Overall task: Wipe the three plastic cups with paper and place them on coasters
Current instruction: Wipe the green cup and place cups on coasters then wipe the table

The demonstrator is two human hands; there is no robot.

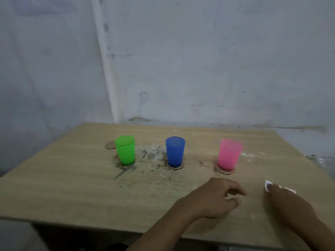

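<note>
Filling the lower half of the frame, a wooden table (59,187) stands against a pale wall (199,51), its middle smeared with grey dusty grime (150,160). Three plastic cups stand upright in a row across the centre of the frame, long axes vertical. From the look of their tops they appear to be mouth-down, though blur leaves that unsure. The green cup (125,150) at centre left sits on the bare table, with a cardboard coaster (110,145) lying just behind it to the left, partly hidden by it. The blue cup (175,151) in the middle stands on a second coaster (176,167). The pink cup (229,154) at centre right stands on a third coaster (224,171).

At lower centre the left hand (215,198) hovers low over the table with fingers loosely curled, holding nothing. At lower right the right hand (290,201) reaches onto a white piece of paper (268,186) lying on the table, fingertips on it. Whether it is gripping or only pressing the paper cannot be told. The two hands are apart.
</note>
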